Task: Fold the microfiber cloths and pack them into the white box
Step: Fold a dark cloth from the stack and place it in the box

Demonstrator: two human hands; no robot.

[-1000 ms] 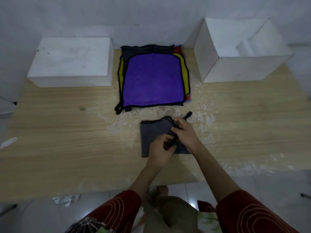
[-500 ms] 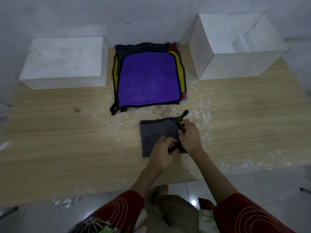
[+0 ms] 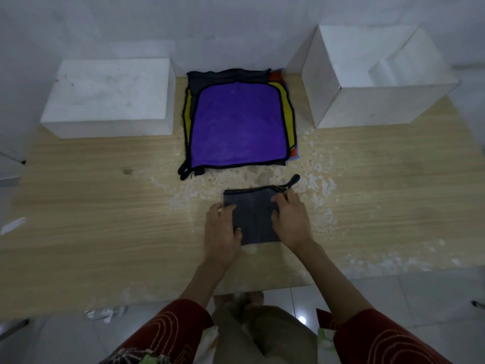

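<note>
head view: your left hand [image 3: 221,229] and right hand [image 3: 291,222] press flat, fingers loose, on the folded gray cloth [image 3: 254,216] mid-table [image 3: 105,206]. stack [image 3: 236,127] behind awaits folding; no cloth visible in the white box [image 3: 367,106].

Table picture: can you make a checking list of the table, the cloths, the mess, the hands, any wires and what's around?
Surface: wooden table, scuffed with white patches.
Job's things: folded grey cloth near the front edge; stack of cloths, purple on top, behind it; open white box back right.
Clutter: closed white box back left.
Hands: left hand and right hand rest on the grey cloth, one at each side.
Cables: nothing seen.
Surroundings: white wall behind; tiled floor with a paper scrap.
</note>
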